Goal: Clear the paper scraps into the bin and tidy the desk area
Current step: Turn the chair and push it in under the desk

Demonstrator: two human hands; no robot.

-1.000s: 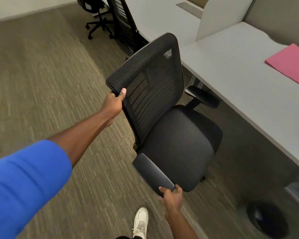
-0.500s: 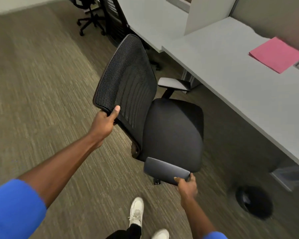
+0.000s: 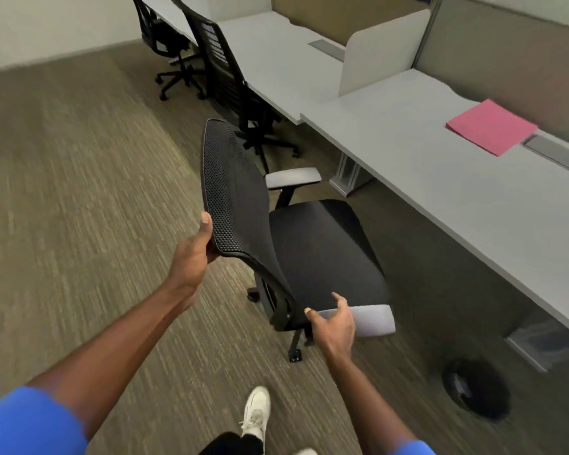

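On carpet [image 3: 79,208] beside the grey desk [image 3: 408,165], left hand [image 3: 194,254] grasps the chair [image 3: 309,244]; right hand [image 3: 334,323] released.

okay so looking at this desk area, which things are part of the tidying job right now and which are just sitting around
In the job:
- black mesh-back office chair, gripped by the left hand
- right hand, open at its near grey armrest
- round black bin
- grey desk

Just lying about:
- pink paper folder
- two other black chairs

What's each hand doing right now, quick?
Left hand: closed on the top edge of the chair back.
Right hand: open, fingers spread at the near armrest, not gripping it.
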